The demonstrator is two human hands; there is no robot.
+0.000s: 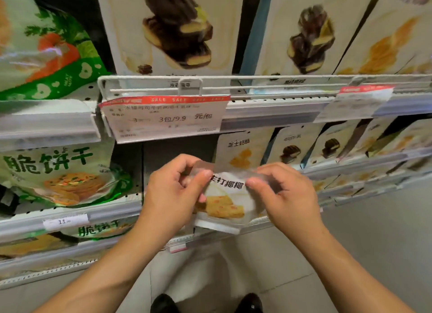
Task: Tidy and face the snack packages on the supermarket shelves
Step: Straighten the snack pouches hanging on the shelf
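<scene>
A small white snack packet (228,201) with black characters and a picture of golden biscuit squares is held up in front of the middle shelf. My left hand (174,191) pinches its top left corner between thumb and fingers. My right hand (284,193) pinches its top right corner. The packet hangs upright, print facing me. Behind it on the same shelf stand cream packets (243,149) with yellow and chocolate cake pictures, lined up toward the right.
Large cream packets with chocolate cakes (177,30) fill the upper shelf behind a white wire rail (149,79). A red-topped sale price tag (163,116) hangs below it. Green biscuit bags (58,172) sit at left. The grey floor and my dark shoes (163,303) show below.
</scene>
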